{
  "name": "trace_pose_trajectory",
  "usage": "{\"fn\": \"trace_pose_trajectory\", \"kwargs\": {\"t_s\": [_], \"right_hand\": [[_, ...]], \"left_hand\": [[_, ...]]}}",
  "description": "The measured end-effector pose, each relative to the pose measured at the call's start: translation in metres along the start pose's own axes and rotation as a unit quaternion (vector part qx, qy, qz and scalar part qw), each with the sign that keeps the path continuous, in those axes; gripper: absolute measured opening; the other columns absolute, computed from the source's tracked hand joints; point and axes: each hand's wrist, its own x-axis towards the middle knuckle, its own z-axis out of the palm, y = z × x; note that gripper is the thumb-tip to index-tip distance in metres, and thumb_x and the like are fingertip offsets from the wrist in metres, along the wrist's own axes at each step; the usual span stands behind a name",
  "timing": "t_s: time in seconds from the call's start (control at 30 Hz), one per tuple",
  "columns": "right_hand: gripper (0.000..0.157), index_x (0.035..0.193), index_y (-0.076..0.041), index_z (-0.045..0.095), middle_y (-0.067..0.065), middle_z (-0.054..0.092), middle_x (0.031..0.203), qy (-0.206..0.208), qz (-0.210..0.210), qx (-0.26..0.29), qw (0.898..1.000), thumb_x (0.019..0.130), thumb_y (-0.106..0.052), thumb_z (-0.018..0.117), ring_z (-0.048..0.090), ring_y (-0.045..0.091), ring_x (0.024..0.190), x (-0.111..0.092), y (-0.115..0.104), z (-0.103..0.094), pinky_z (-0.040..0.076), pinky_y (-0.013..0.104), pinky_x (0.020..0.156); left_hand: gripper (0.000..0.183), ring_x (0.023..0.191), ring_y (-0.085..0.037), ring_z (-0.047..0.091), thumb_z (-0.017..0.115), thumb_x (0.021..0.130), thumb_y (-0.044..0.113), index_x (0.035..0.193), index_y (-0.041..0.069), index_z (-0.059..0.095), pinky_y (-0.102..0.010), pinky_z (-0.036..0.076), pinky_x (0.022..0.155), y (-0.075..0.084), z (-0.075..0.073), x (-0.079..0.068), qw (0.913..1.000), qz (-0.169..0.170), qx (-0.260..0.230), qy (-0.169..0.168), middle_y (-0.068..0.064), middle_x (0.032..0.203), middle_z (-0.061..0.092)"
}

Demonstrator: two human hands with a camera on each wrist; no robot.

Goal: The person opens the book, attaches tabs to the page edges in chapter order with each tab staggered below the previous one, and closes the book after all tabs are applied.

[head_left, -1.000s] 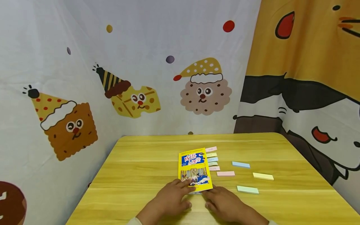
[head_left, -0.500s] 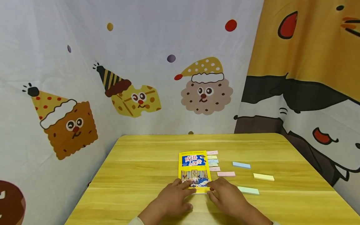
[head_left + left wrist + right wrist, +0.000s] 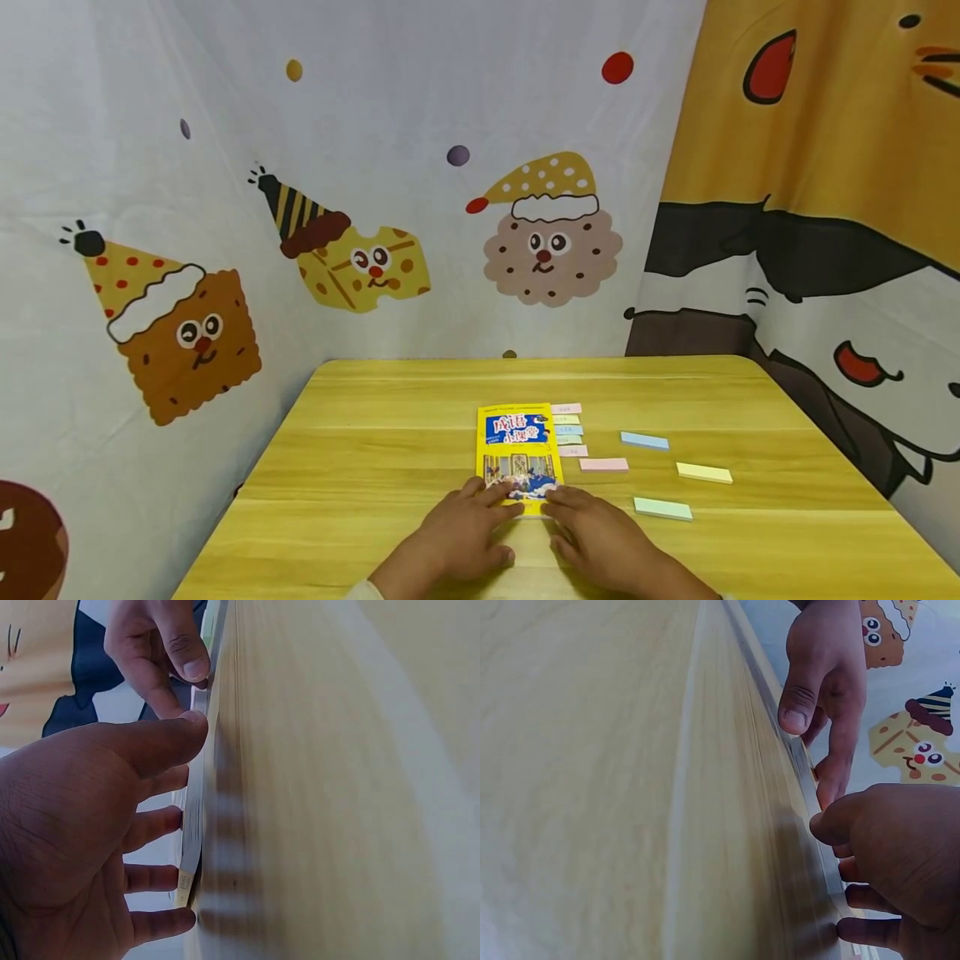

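A yellow book [image 3: 517, 433] with a blue title panel lies closed on the wooden table [image 3: 360, 433]. Several paper tabs [image 3: 567, 430] in pink, yellow, blue and green with small handwriting stick out from its right edge. My left hand [image 3: 467, 529] rests on the lower left of the cover with its fingers spread. At the lower right corner, my right hand [image 3: 600, 533] touches the book with fingers extended. In the left wrist view the fingertips reach the book's page edge [image 3: 193, 817], thumb apart from the other fingers.
Right of the book lie pads of sticky notes: pink [image 3: 603, 464], blue [image 3: 644, 440], yellow [image 3: 704, 472] and green [image 3: 663, 508]. Behind the table hangs a white cloth [image 3: 375, 100] with cartoon prints, and an orange patterned cloth [image 3: 810, 150] is at the right.
The book's lifted right side has settled flat and the book has straightened. My right hand rose onto the book's right edge, then slid slightly down to its lower corner. My left hand stayed almost still.
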Motion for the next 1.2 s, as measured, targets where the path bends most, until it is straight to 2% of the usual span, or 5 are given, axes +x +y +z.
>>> {"fn": "trace_pose_trajectory", "kwargs": {"t_s": [0.3,0.53,0.77,1.03,1.2], "right_hand": [[0.043,0.128,-0.012,0.059,0.003,0.051,0.134,-0.022,0.008,-0.004,1.0,0.092,-0.035,0.058,0.045,0.025,0.124,-0.002,0.001,0.0,0.043,0.045,0.094],[0.044,0.127,-0.011,0.059,0.007,0.052,0.133,-0.009,-0.002,-0.004,1.0,0.09,-0.034,0.06,0.046,0.026,0.124,-0.003,0.0,0.001,0.042,0.045,0.095],[0.046,0.128,-0.01,0.059,0.008,0.049,0.137,0.003,-0.003,0.001,1.0,0.088,-0.033,0.062,0.043,0.028,0.127,-0.004,0.0,-0.004,0.039,0.046,0.098],[0.044,0.128,-0.013,0.058,0.005,0.049,0.136,0.034,-0.004,-0.014,0.999,0.088,-0.032,0.063,0.043,0.025,0.127,-0.003,0.003,-0.01,0.039,0.044,0.098],[0.047,0.13,-0.013,0.057,0.003,0.048,0.138,0.063,0.015,-0.019,0.998,0.087,-0.031,0.065,0.041,0.023,0.128,-0.004,0.008,-0.021,0.037,0.042,0.1]], "left_hand": [[0.053,0.129,-0.025,0.034,0.053,0.088,0.052,0.137,0.033,0.047,-0.049,0.041,0.093,0.0,-0.001,0.0,1.0,0.0,-0.002,0.001,0.007,0.148,0.031],[0.051,0.13,-0.026,0.034,0.053,0.09,0.05,0.137,0.031,0.048,-0.051,0.039,0.094,0.001,-0.002,-0.002,1.0,-0.001,-0.008,0.006,0.007,0.148,0.032],[0.049,0.131,-0.025,0.034,0.054,0.09,0.049,0.135,0.03,0.05,-0.05,0.034,0.1,-0.004,-0.007,-0.004,0.9995,-0.012,-0.018,0.023,0.006,0.147,0.035],[0.048,0.129,-0.025,0.038,0.055,0.091,0.047,0.136,0.03,0.049,-0.052,0.035,0.099,-0.017,-0.017,-0.007,0.9974,-0.053,-0.014,0.047,0.001,0.143,0.041],[0.049,0.128,-0.024,0.04,0.055,0.091,0.047,0.135,0.026,0.051,-0.049,0.033,0.101,-0.029,-0.029,-0.011,0.9923,-0.092,0.011,0.082,0.001,0.141,0.044]]}}
